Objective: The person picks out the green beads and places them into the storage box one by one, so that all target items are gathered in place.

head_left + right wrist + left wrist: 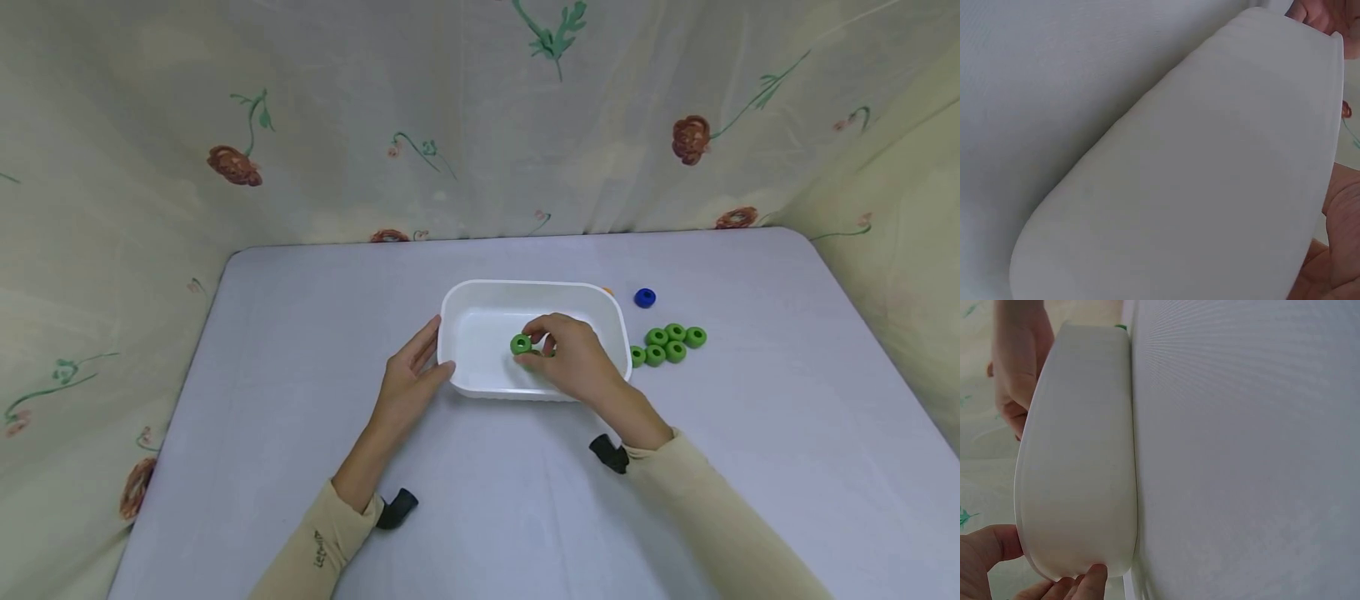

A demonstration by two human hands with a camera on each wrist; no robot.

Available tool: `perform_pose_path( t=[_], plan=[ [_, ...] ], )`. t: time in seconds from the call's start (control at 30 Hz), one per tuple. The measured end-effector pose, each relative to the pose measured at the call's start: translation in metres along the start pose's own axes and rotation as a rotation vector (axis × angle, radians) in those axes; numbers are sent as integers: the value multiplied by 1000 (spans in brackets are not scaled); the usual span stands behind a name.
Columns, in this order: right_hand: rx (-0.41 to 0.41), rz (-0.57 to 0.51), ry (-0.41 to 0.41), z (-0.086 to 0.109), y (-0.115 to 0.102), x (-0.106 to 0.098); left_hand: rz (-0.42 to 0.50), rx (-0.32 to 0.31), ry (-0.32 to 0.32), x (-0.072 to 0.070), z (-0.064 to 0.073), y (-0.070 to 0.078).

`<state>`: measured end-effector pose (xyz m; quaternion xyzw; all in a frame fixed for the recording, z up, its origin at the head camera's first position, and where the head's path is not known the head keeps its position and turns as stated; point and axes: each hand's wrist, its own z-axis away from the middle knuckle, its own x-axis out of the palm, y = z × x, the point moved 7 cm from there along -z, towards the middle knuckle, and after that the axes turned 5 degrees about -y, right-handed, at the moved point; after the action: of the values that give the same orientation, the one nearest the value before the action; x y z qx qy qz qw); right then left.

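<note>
1 green ring (513, 345) | right grip (567, 354): pinching it over white tray (480, 350) | left grip (408, 381): clamped on tray

Lit softly and evenly in the head view, with a faint shadow on the table (510, 517) beside the right sleeve (723, 517) toward five o'clock. Dimmer and greyer in the left wrist view, with fine moiré lines near one o'clock. Dull in the right wrist view, shadowed along the white tray's (1197, 156) base from eight to twelve o'clock.
</note>
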<state>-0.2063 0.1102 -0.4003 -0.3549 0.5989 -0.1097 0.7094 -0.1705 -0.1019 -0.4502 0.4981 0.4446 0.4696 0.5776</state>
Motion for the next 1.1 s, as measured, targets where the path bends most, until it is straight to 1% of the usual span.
perform_pose_path(
  t=[0.2, 0.53, 0.87, 1.1],
  plan=[
    [6, 33, -35, -4, 2, 6, 1, -8, 5, 0, 0, -1],
    [14, 57, -99, -8, 3, 16, -11, -10, 4, 0, -1, -1],
    [21, 76, -109, -12, 6, 21, -11, -21, 18, -1, -1, -1],
    [21, 95, -125, -15, 6, 25, -5, -17, 12, -1, -1, 1]
  ],
)
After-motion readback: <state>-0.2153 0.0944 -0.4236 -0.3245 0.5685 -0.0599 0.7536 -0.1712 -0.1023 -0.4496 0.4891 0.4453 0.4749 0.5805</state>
